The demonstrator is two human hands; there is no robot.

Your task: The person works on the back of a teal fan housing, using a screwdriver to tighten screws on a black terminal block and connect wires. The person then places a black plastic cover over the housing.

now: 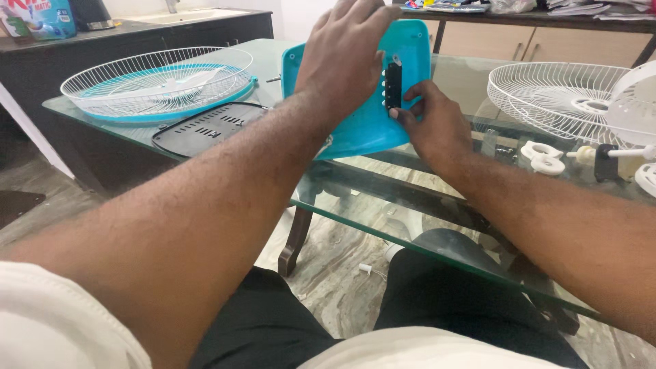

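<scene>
A turquoise plastic fan housing (pixel 369 126) stands tilted on the glass table (pixel 355 205). My left hand (pixel 345 51) rests flat on its upper left part and steadies it. My right hand (pixel 430 123) pinches a narrow black switch strip (pixel 393 85) with small white buttons, set upright against the housing's face. The thumb and forefinger are at the strip's lower end.
A white wire fan guard with a turquoise rim (pixel 157 82) and a black slotted cover plate (pixel 205 126) lie at the left. A second white wire guard (pixel 567 96) and small white and black fan parts (pixel 547 157) lie at the right. A dark counter stands behind.
</scene>
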